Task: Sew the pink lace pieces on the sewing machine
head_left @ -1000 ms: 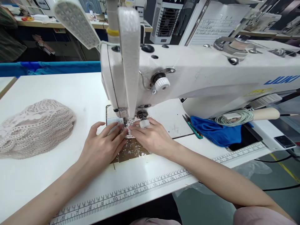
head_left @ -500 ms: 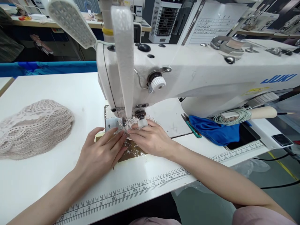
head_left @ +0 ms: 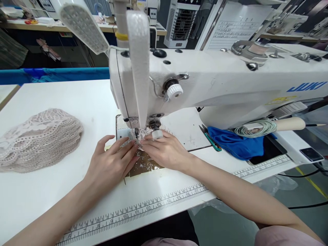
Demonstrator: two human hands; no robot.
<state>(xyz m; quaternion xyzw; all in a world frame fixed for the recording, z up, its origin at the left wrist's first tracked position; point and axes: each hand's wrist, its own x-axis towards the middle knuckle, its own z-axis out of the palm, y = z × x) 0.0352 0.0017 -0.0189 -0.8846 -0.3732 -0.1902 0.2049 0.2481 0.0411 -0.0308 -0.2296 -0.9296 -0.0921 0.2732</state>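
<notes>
A piece of pale pink lace lies under the needle area of a white sewing machine. My right hand is just right of the needle, fingers bent together on the lace, with a white band around one finger. What its fingertips pinch is partly hidden. To the left of the needle, my left hand rests over the machine bed with its fingers stretched and apart. Its fingertips touch the near edge of the lace. Clear tape over a brown patch shows between my hands.
A heap of pale lace sits on the left of the white table. At the right are thread snips, blue cloth, a phone and a coiled tape measure. A printed ruler runs along the front edge.
The whole view has shifted slightly, so things appear a little further right. Both hands stay by the needle, with hardly any movement against the machine.
</notes>
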